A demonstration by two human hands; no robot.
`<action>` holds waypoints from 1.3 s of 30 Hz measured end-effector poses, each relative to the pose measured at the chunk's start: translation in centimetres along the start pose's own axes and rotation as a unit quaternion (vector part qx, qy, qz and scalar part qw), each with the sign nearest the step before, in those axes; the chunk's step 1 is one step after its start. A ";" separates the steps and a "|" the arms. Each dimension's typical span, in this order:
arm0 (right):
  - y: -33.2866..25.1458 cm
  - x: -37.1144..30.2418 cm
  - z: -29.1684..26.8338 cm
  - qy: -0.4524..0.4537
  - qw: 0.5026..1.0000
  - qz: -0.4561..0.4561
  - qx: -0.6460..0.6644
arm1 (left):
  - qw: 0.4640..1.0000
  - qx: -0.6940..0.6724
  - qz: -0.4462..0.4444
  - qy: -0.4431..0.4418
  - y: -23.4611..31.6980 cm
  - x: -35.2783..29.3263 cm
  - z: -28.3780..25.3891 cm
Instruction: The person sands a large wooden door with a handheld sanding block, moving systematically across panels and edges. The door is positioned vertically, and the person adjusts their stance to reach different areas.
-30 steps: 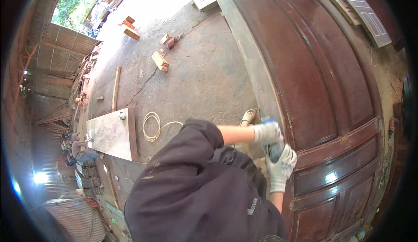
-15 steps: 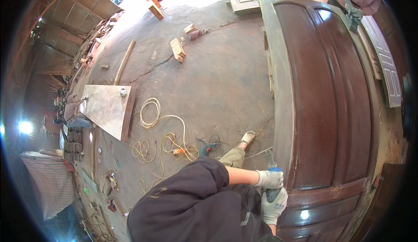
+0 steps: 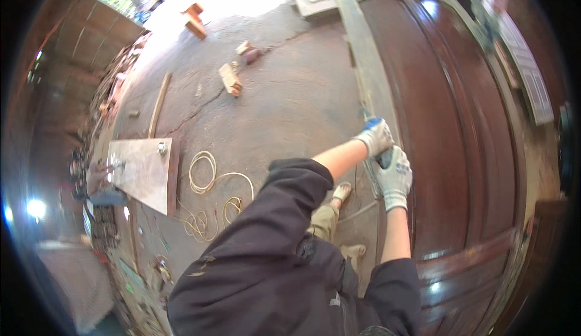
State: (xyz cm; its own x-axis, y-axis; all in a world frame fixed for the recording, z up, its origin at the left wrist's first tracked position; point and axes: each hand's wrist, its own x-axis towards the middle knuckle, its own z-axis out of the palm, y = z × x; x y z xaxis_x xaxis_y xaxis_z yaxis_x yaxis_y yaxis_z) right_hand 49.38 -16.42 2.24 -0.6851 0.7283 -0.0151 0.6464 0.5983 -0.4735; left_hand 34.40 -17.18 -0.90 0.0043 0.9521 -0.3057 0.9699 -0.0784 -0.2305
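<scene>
A large dark brown panelled door (image 3: 417, 106) lies flat at my right, with a paler, duller frame strip (image 3: 370, 64) along its left side. Both my hands wear pale work gloves and close round a dark hand tool (image 3: 384, 157) over that strip. My left hand (image 3: 375, 137) grips its far end, where a blue patch shows. Just nearer to me, my right hand (image 3: 395, 180) wraps the tool's near part. Most of the tool is hidden by the gloves, so its exact kind cannot be told.
A co-worker's gloved hands (image 3: 486, 21) are at the door's far right edge. Another person (image 3: 100, 179) works at a pale slab (image 3: 142, 169) on the left. Coiled hose (image 3: 203, 172), yellow cord (image 3: 232, 209) and wood blocks (image 3: 230, 79) lie on the floor.
Both my hands have moved away from me along the door's left strip, still round the tool. My right forearm now shows stretched out. The whole view has shifted slightly.
</scene>
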 end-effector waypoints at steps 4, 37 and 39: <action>2.0 -8.0 -0.8 0.041 0.997 -0.058 0.034 | 0.992 -0.071 0.107 0.011 4.6 -4.8 -0.1; 2.8 1.0 2.0 0.020 0.993 -0.100 -0.062 | 0.974 -0.073 0.123 0.177 -2.8 -0.9 4.7; 0.8 3.6 1.1 -0.019 0.999 -0.046 -0.021 | 0.989 -0.058 0.078 0.110 -4.8 0.6 3.0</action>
State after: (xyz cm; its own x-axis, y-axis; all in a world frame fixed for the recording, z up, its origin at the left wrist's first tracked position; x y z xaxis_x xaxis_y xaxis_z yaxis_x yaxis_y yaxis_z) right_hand 47.06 -13.69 0.83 -0.7537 0.6572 -0.0074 0.5936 0.6758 -0.4368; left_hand 29.00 -17.12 -2.79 0.1963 0.9734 -0.1179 0.9746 -0.2069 -0.0854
